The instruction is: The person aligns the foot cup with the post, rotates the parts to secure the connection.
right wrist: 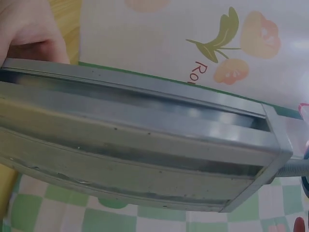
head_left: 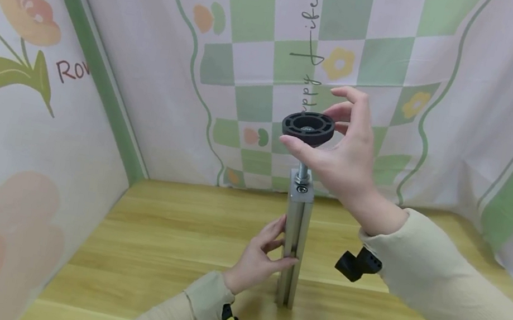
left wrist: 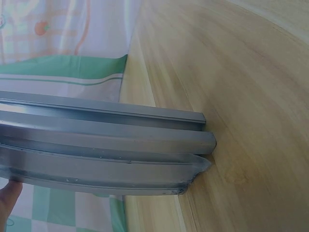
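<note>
A slotted aluminium profile [head_left: 294, 240] stands upright on the wooden table, its lower end on the tabletop in the left wrist view. My left hand [head_left: 260, 260] grips it partway up, thumb on the near side and fingers behind. From the metal end plate [head_left: 301, 193] on top, a threaded rod [head_left: 303, 172] with a nut rises to a black round leveling foot [head_left: 308, 127]. Thumb and fingers of my right hand [head_left: 347, 150] hold this foot by its rim; some of those fingers are hidden behind it. The right wrist view shows the profile's slots [right wrist: 145, 106] up close.
The wooden tabletop [head_left: 162, 235] stretches out on both sides of the profile. Printed cloth [head_left: 242, 61] hangs behind the table, with more cloth at left and right. Black wrist mounts [head_left: 352, 265] hang below both sleeves.
</note>
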`<state>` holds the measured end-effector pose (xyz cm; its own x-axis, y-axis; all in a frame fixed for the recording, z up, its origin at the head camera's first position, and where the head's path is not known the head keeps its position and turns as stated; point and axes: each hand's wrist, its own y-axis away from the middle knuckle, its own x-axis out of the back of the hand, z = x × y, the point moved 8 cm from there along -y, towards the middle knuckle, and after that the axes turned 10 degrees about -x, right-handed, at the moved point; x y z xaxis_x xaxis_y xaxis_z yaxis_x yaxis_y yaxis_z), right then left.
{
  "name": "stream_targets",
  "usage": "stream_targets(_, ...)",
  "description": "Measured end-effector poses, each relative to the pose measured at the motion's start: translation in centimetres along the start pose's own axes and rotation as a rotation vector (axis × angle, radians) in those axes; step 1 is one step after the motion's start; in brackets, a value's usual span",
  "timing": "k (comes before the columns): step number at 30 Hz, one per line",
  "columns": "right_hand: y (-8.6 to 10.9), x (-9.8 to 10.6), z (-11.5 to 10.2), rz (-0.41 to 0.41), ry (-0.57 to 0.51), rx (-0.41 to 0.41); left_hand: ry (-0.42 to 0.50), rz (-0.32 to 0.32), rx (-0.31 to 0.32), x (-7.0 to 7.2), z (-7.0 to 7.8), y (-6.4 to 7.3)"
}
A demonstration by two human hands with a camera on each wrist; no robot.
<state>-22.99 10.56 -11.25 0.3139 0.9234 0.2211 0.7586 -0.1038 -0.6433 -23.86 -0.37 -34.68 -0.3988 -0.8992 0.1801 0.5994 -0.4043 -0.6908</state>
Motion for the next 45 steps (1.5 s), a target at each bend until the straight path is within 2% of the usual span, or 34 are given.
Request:
stream_targets(3,-0.2,0.0,0.4,-0.054,-0.133,-0.004,-0.001,0.001,0.003,0.0,0.0,0.0)
stream_targets(5,-0.5,-0.2,0.8,-0.122,-0.270,-0.022,-0.001,0.003,0.013,0.0,0.0,0.1)
stream_targets(8,-1.0,-1.0,1.4,-0.280,-0.532,-0.084,0.002,0.011,0.034,0.0,0.0,0.1)
stream_targets(11,-1.3,-1.9,2.1,-0.453,-0.756,-0.184,0.002,0.016,0.040,0.1,0.1,0.1)
stream_targets(15,-1.3,-2.8,2.9,-0.649,-0.869,-0.241,-0.004,0.013,0.034,0.1,0.2,0.1)
stream_targets(20,-1.1,-3.6,3.0,-0.829,-0.963,-0.233,0.002,0.004,0.033,0.1,0.0,0.1)
stream_targets(26,-1.2,-4.2,2.5,-0.916,-1.112,-0.271,-0.005,-0.001,0.038,0.2,-0.1,-0.1)
stream_targets(31,-1.0,-4.5,2.0,-0.967,-1.177,-0.279,-0.006,-0.006,0.045,0.1,0.1,-0.1)
stream_targets(35,-0.9,-4.5,2.0,-0.961,-1.172,-0.271,-0.004,-0.007,0.046,0.1,0.1,-0.1)
stream_targets(41,-0.6,-4.3,2.3,-0.979,-1.135,-0.180,0.001,-0.004,0.057,0.1,0.0,0.1)
stream_targets(45,-0.7,-4.1,2.7,-0.960,-1.073,-0.136,0.006,-0.004,0.056,0.1,-0.1,0.1)
